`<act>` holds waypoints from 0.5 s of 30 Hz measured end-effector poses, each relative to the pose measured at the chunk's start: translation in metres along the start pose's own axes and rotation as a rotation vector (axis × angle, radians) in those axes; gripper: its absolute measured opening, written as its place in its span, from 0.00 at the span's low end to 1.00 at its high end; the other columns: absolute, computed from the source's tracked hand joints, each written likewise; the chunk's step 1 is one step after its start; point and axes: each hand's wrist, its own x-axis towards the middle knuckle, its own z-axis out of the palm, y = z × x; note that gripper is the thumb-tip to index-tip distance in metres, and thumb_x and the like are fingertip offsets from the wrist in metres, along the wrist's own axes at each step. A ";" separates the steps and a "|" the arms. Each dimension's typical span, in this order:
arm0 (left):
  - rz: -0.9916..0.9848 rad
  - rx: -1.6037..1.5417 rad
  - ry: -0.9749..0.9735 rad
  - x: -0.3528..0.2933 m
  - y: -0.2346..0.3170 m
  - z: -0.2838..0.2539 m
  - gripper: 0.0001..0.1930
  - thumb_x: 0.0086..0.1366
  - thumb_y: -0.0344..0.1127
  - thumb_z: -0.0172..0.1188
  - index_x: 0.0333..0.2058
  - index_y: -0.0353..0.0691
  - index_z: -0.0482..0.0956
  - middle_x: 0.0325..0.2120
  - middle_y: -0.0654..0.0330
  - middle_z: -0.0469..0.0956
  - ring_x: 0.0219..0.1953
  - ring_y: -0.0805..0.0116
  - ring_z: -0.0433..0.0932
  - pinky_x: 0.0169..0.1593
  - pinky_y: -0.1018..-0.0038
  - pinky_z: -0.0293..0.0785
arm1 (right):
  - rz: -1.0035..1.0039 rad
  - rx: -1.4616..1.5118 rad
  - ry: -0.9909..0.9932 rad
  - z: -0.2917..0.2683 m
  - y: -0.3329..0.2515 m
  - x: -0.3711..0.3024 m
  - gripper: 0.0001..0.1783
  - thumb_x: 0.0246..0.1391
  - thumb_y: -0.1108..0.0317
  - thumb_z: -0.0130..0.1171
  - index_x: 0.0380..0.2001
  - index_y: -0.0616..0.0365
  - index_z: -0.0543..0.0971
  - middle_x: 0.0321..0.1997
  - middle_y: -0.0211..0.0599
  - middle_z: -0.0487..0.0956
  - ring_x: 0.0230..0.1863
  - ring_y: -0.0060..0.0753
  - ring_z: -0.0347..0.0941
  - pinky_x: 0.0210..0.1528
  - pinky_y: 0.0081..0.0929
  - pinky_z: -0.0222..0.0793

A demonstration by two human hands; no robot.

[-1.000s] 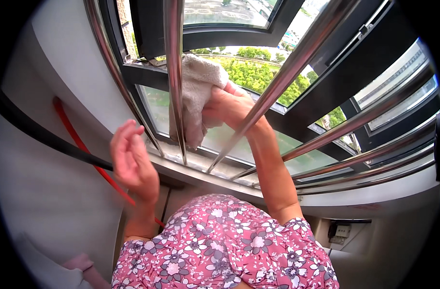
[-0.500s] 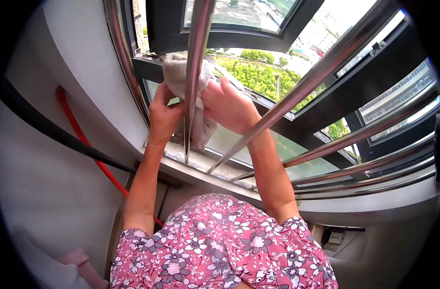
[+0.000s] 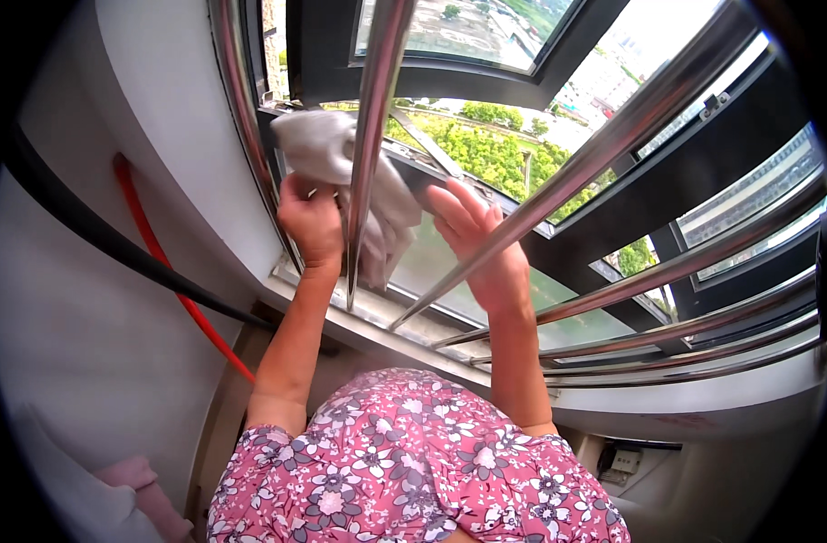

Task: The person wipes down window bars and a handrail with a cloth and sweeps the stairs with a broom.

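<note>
My left hand [image 3: 312, 224] is closed on a pale greyish cloth [image 3: 315, 145], between the steel bars at the window. The cloth is bunched above the fist, and its lower part hangs down behind an upright steel bar [image 3: 373, 136]. My right hand [image 3: 481, 240] is off the cloth, with fingers stretched out and nothing in it. It is beside a slanting steel bar [image 3: 558, 195], which passes in front of part of the hand or wrist. Behind the cloth is the dark window frame [image 3: 422, 167].
A dark-framed window sash [image 3: 431, 77] stands tilted outward above. More steel bars [image 3: 640, 282] run off to the right. A white sill [image 3: 386, 330] lies below the bars. On the left, a black hose [image 3: 96, 240] and a red hose [image 3: 160, 253] cross by the wall.
My right hand has let go of the cloth and moved right, its fingers now apart. My left hand has shifted slightly down with the cloth, whose top has swung left.
</note>
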 end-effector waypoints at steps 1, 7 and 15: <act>-0.207 -0.297 0.043 0.000 0.004 -0.002 0.08 0.51 0.28 0.56 0.31 0.33 0.69 0.28 0.64 0.72 0.26 0.76 0.68 0.32 0.80 0.66 | -0.034 -0.064 0.060 -0.002 0.006 -0.009 0.30 0.55 0.55 0.33 0.52 0.71 0.52 0.55 0.53 0.56 0.58 0.42 0.50 0.59 0.36 0.41; -0.184 -0.473 0.065 -0.001 0.015 -0.006 0.17 0.52 0.26 0.52 0.43 0.37 0.64 0.36 0.62 0.69 0.33 0.70 0.71 0.34 0.76 0.72 | -0.067 -0.450 0.074 -0.021 0.030 -0.075 0.25 0.54 0.63 0.40 0.51 0.68 0.56 0.55 0.44 0.57 0.57 0.33 0.51 0.58 0.29 0.43; -0.214 -0.733 0.055 0.029 0.021 -0.020 0.17 0.58 0.39 0.47 0.45 0.39 0.64 0.40 0.61 0.68 0.40 0.68 0.69 0.46 0.71 0.66 | 0.116 -0.376 -0.018 -0.022 0.055 -0.105 0.20 0.53 0.65 0.42 0.48 0.63 0.63 0.53 0.39 0.63 0.55 0.29 0.55 0.56 0.24 0.46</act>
